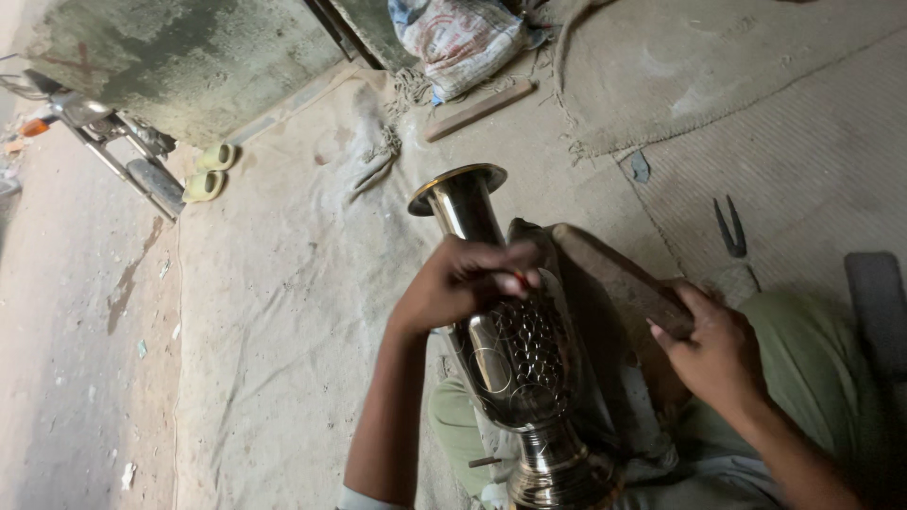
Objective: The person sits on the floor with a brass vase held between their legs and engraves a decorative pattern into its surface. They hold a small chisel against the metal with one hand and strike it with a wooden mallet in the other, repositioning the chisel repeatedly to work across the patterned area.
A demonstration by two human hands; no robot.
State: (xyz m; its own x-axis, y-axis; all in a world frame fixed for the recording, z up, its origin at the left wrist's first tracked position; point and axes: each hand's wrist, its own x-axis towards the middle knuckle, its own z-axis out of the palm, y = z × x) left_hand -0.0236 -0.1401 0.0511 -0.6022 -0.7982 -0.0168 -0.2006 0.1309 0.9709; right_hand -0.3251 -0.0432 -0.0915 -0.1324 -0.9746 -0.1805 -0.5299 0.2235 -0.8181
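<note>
Floor under me is covered by pale, creased cloth sheeting (283, 312), dusty and stained. To my left it ends at bare concrete (66, 359) with small scraps of litter. A coarse woven mat (803, 142) overlaps the sheeting on my right. On the mat: a dark pair of tongs (729, 227). On the sheeting farther off: a flat wooden stick (477, 110), a printed sack (458, 38), frayed rope (402, 113), and a pair of yellow-green sandals (210, 170) near the wall.
</note>
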